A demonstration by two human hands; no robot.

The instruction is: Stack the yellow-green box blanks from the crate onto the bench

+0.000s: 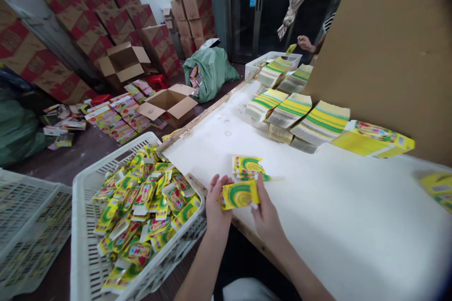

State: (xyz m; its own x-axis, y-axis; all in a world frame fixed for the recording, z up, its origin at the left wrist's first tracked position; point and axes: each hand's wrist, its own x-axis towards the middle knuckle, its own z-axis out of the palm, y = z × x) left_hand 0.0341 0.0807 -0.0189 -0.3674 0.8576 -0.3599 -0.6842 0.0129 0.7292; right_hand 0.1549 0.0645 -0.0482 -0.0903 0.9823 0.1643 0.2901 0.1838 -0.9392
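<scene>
A small yellow and green box (pixel 239 195) is held between my two hands over the table's near edge. My left hand (pixel 219 204) has its fingers round the box's left end. At the right end, my right hand (pixel 265 211) pinches it between thumb and fingers. Just beyond them, a few flat yellow and green cartons (pixel 249 167) lie on the white table (pixel 339 211). To the left stands a white plastic basket (pixel 83 225) heaped with small yellow boxes (pixel 144 197).
Rows of stacked flat cartons (pixel 321 122) and a larger yellow box (pixel 374 140) lie along a cardboard panel (pixel 391 56). Another person's hand (pixel 305 43) is beyond, near a second basket (pixel 252 67). Open cardboard boxes (pixel 169 103) and a green sack (pixel 213 70) are on the floor.
</scene>
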